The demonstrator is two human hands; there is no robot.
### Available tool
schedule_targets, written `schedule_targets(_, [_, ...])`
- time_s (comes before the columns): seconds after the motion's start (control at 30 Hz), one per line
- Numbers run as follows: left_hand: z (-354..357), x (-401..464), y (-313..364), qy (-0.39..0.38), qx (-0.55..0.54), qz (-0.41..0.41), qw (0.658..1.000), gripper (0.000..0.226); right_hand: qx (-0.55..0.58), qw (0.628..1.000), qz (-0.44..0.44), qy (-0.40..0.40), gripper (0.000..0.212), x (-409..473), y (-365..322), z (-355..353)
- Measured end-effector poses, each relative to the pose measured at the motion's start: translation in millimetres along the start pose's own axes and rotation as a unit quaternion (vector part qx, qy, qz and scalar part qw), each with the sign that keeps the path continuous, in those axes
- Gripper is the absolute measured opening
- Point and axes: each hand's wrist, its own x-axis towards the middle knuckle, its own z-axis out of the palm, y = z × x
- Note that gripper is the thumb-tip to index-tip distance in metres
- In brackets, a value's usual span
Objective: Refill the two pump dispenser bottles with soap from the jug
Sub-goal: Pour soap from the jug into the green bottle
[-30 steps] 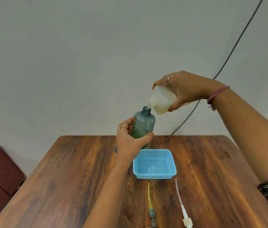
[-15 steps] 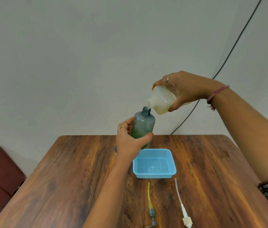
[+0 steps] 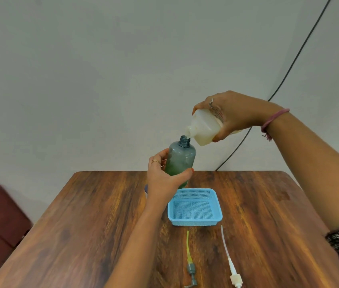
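Change: hardly anything moves since the earlier frames; both hands hold the same pouring pose, the jug's spout perhaps a touch nearer the neck.
Table (image 3: 93,225): wooden, carrying a blue mesh basket (image 3: 194,206) at centre.
Jug (image 3: 205,128): translucent, tipped spout-down toward 8 o'clock, its mouth touching or just above the bottle's open neck.
Bottle (image 3: 181,160): grey-tinted, near upright, green soap low inside, held above the table.
Right hand (image 3: 237,115): wrapped over the jug's body from above, wrist raised.
Left hand (image 3: 164,177): fingers and thumb curled round the bottle's lower half.
Pumps: grey pump (image 3: 191,271) and white pump (image 3: 234,277) lie at 6 o'clock, unscrewed.
Advice: tilt slowly, keep spout centred; the narrow neck could overflow.
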Motion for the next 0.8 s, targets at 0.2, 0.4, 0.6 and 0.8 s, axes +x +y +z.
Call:
schedule_targets(0.2, [0.6,-1.7,0.4,0.005,-0.005,0.0,1.0,0.07,-0.006,1.0,-0.003,0.001,0.082,-0.9,-1.6,-0.3])
schedule_targets(0.4, [1.1,-3.6,1.5,0.005,-0.008,0.004,1.0,0.068,-0.006,1.0,-0.004,0.0,0.084,-1.5,-0.5,0.2])
schedule_targets(0.6, [1.1,-6.7,3.4,0.001,-0.007,0.007,1.0,0.063,-0.002,1.0,-0.002,0.0,0.083,-3.6,-0.6,-0.2])
schedule_targets(0.8, [1.5,-8.9,4.0,0.002,-0.004,0.005,1.0,0.064,0.0,1.0,-0.002,0.001,0.083,-5.1,-1.3,0.6])
